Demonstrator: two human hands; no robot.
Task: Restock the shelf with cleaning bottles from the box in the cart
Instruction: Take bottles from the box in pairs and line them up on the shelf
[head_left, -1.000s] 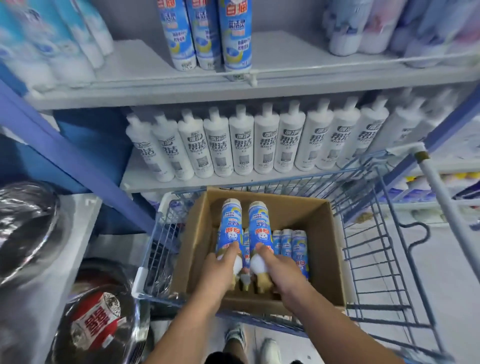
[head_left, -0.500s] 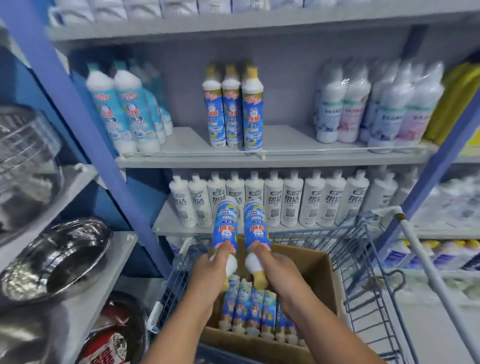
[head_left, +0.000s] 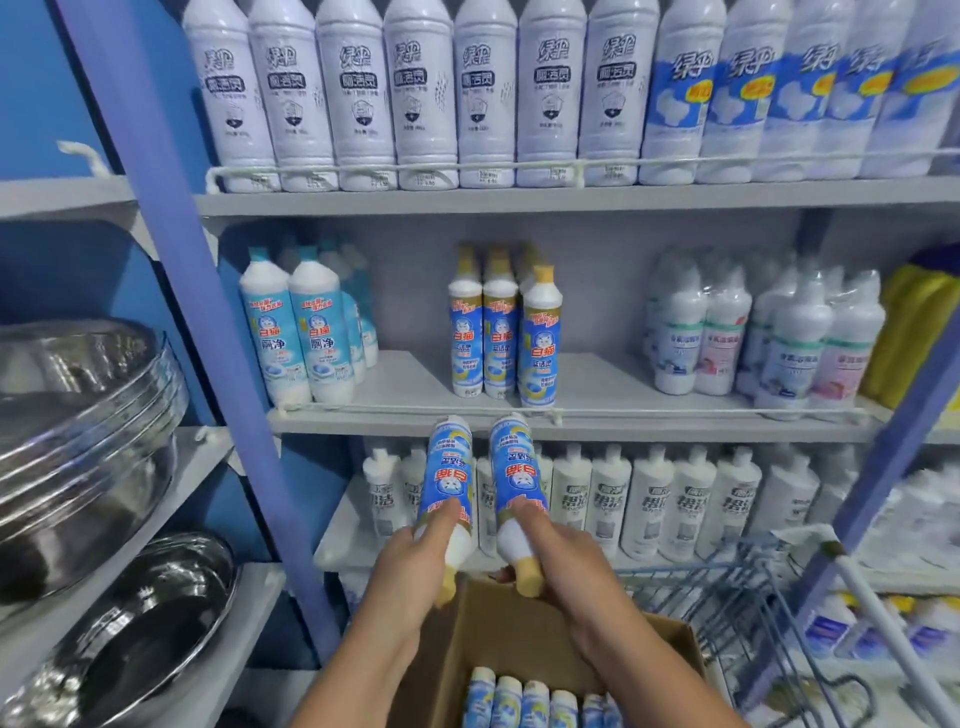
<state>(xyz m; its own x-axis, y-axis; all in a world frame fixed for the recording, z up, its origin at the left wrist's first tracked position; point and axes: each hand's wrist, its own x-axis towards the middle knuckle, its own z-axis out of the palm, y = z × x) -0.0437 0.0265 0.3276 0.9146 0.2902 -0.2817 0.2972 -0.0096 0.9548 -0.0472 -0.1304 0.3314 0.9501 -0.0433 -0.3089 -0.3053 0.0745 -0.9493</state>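
A blue-framed store shelving unit fills the view, its grey shelves lined with cleaning bottles. At the far left, stacked steel basins sit on a side rack. On the middle shelf, teal-capped bottles stand near its left end and three yellow-capped bottles stand at its middle, close to the front edge. Below that edge, the left hand grips the neck end of the left bottle, held upside down with its base just under the shelf lip. Just beside it, the right hand grips the right bottle the same way, yellow cap toward the person. Beneath the hands the open cardboard box holds more bottles, in the wire cart at the right.
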